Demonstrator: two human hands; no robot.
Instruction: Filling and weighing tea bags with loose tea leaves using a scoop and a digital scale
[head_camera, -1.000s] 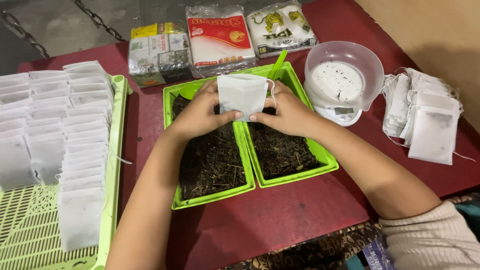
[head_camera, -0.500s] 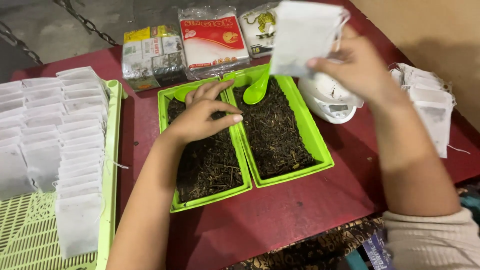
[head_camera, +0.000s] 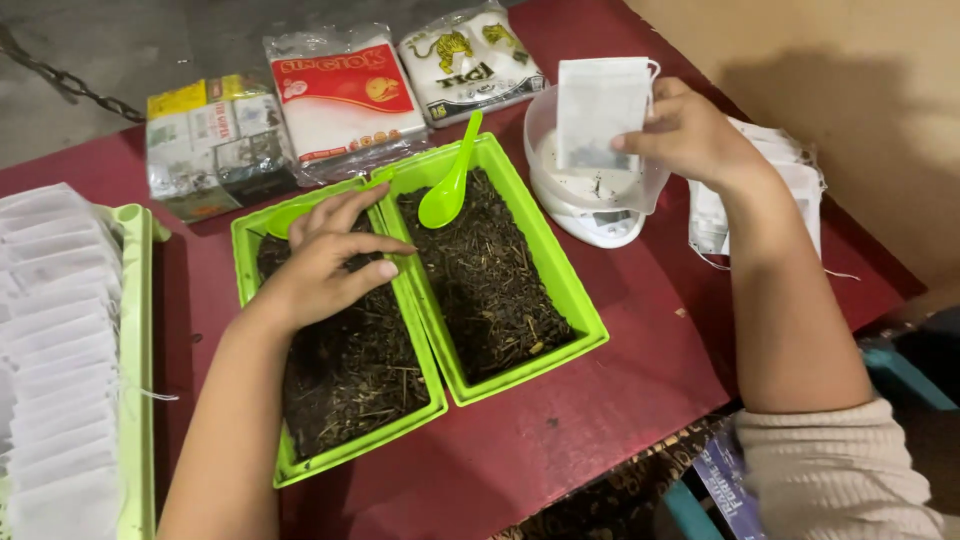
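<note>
Two green trays sit side by side on a dark red table (head_camera: 620, 400), their long edges touching; each holds a layer of dark, dry, stringy leaf matter. The left hand (head_camera: 320, 265) rests over the upper part of the left tray (head_camera: 300, 465), fingers loosely spread and slightly curled, fingertips reaching toward the shared rim; whether they touch the leaf matter cannot be told. A green plastic spoon (head_camera: 445, 195) lies in the top end of the right tray (head_camera: 560, 290), bowl down on the leaves, handle leaning over the far rim.

The right hand (head_camera: 690, 135) is raised over a clear bowl (head_camera: 545, 130) that sits on a small white scale (head_camera: 600, 220) just right of the trays. Thumb and fingers pinch a white paper pouch (head_camera: 600, 110) by its right edge; the pouch hangs upright above the bowl, with a few dark specks showing near its lower part. A stack of similar empty pouches (head_camera: 800, 195) lies on the table behind the right forearm.

At the far left a pale green basket (head_camera: 135, 400) carries overlapping rows of white filled pouches (head_camera: 55, 350). Three sealed packets stand along the far table edge: a multicoloured one (head_camera: 215, 140), a red and white one (head_camera: 345, 95), a white one (head_camera: 470, 60).
</note>
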